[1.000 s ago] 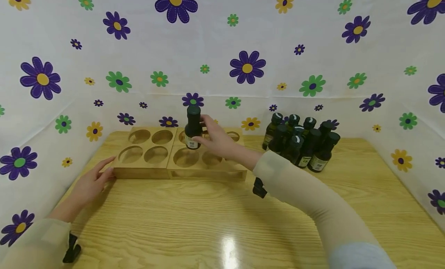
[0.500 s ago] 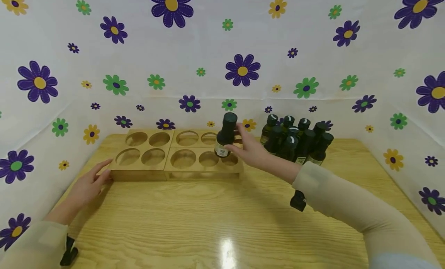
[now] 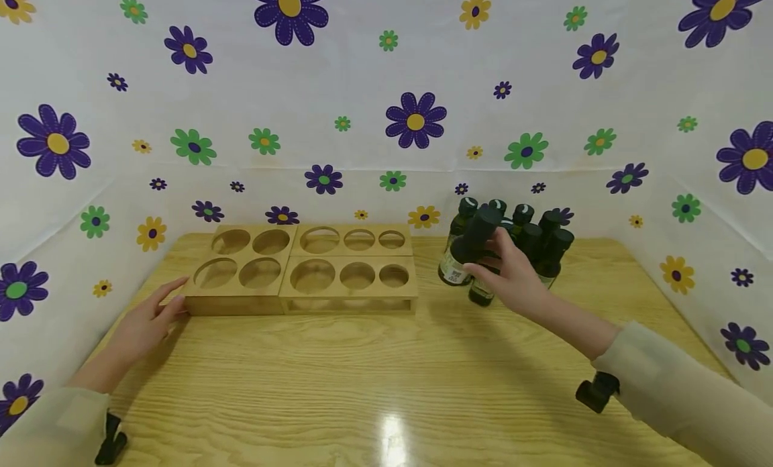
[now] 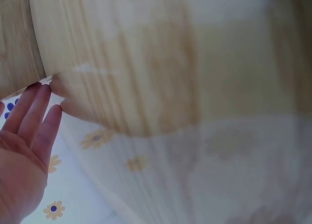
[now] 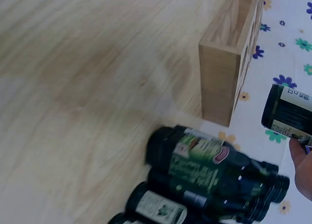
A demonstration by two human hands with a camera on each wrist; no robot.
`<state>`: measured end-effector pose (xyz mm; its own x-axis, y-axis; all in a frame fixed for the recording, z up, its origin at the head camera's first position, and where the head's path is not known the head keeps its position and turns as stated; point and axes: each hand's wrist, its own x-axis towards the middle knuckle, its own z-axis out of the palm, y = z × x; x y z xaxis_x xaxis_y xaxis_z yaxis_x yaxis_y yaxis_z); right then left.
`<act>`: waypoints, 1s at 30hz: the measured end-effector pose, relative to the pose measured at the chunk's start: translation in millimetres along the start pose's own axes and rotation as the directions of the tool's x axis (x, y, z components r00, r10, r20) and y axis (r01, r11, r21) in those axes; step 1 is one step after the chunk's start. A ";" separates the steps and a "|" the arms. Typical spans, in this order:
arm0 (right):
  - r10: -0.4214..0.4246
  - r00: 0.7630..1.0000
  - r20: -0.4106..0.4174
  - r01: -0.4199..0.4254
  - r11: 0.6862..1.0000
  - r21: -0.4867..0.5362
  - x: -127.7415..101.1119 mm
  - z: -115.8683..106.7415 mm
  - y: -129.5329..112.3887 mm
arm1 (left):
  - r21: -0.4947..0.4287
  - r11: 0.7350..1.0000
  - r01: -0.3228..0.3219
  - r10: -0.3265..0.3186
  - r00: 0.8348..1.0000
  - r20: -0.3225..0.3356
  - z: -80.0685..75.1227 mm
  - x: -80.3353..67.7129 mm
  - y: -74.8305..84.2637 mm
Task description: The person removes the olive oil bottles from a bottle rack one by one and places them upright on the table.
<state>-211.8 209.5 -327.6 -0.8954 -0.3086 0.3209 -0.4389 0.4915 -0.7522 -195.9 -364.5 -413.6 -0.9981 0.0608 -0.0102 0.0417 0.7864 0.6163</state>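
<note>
- One bottle is in the right hand — fingers and thumb curled round its body, low near the pale label.
- Its long axis tilts: the black cap leans up and toward the hand's far right, the base points down and to the hand's left, toward the wooden rack.
- It is held off the worktop, just in front of the cluster of dark bottles, which stands right behind the hand, touching or nearly so; I cannot tell which.
- From the right hand the rack lies well to the left, its round holes showing no bottle; the nearest holes are the small ones at the rack's right end.
- In the right wrist view the held bottle's label end shows just beside a fingertip, with the rack's end wall beyond it and other bottles below.
- The left hand lies flat — fingers straight, tips against the rack's left end, gripping nothing; the left wrist view shows those fingers at the wood's corner.
- The right hand is much the nearer to the bottles; the left is the nearer to the rack.
</note>
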 end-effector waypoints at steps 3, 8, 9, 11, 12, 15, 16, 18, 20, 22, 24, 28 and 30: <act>-0.004 0.999 -0.043 0.002 0.999 -0.044 -14.7 -7.9 5.2 | -0.004 1.000 -0.004 0.004 1.000 0.003 -1.5 0.2 -1.1; -0.062 0.994 -0.088 0.055 0.996 -0.070 -36.9 -17.8 20.3 | -0.007 1.000 -0.010 0.010 1.000 0.005 -1.4 1.3 -3.5; -0.064 0.994 -0.089 0.059 0.996 -0.064 -41.1 -19.7 22.9 | -0.006 1.000 -0.010 0.010 1.000 0.004 -1.4 1.5 -3.9; -0.066 0.994 -0.091 0.061 0.997 -0.052 -48.9 -23.1 28.0 | -0.003 1.000 -0.004 0.004 1.000 0.004 -1.1 1.7 -4.5; -0.069 0.993 -0.092 0.065 0.997 -0.047 -52.2 -24.4 30.4 | -0.002 1.000 0.000 0.000 1.000 0.006 -1.1 1.6 -4.6; -0.089 0.991 -0.104 0.083 0.995 -0.055 -60.3 -27.7 38.0 | 0.000 1.000 0.010 -0.010 1.000 0.010 -1.2 1.3 -4.5; -0.092 0.990 -0.107 0.086 0.994 -0.062 -62.7 -28.9 40.4 | 0.000 1.000 0.012 -0.012 1.000 0.011 -1.2 1.2 -4.5; -0.093 0.989 -0.112 0.085 0.994 -0.073 -66.9 -31.2 44.7 | 0.001 1.000 0.014 -0.014 1.000 0.013 -1.2 0.9 -4.3; -0.084 0.990 -0.115 0.075 0.994 -0.082 -70.9 -33.3 48.8 | 0.002 1.000 0.010 -0.010 1.000 0.011 -1.1 0.8 -4.2; -0.073 0.990 -0.120 0.063 0.994 -0.091 -74.3 -35.2 53.1 | 0.001 1.000 0.006 -0.006 1.000 0.009 -0.9 0.6 -4.0; -0.069 0.990 -0.125 0.057 0.994 -0.097 -76.9 -36.7 58.1 | -0.002 1.000 0.002 -0.002 1.000 0.006 -0.5 0.5 -4.1; -0.062 0.989 -0.137 0.044 0.991 -0.126 -79.4 -39.4 68.4 | -0.009 1.000 0.002 -0.002 1.000 0.004 0.6 0.9 -4.3; -0.049 0.989 -0.141 0.030 0.991 -0.132 -79.3 -40.6 73.2 | -0.012 1.000 0.004 -0.004 1.000 0.007 1.1 1.5 -4.2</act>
<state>-175.9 303.0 -384.8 -0.8745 -0.2147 0.4350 -0.4718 0.5848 -0.6598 -197.5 -367.0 -417.1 -0.9979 0.0620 -0.0186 0.0368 0.7795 0.6253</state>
